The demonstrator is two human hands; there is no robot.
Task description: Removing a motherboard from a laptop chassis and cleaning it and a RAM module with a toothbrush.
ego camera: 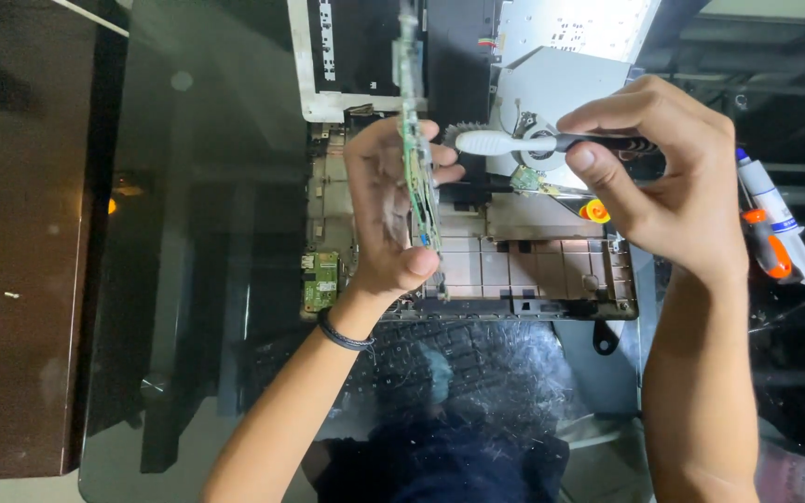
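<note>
Fingers [598, 177] hiding toothbrush [505, 142] handle

white label strip [326, 42] | top centre, on black panel | dark markings

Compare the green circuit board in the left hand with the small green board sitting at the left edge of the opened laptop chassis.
The held circuit board is long and narrow; the small green board is short and squarish. The held one stands on edge, lifted in the left hand, with a brush from the right hand at it; the small one lies flat in the chassis, untouched. Both are green with mounted components.
</note>
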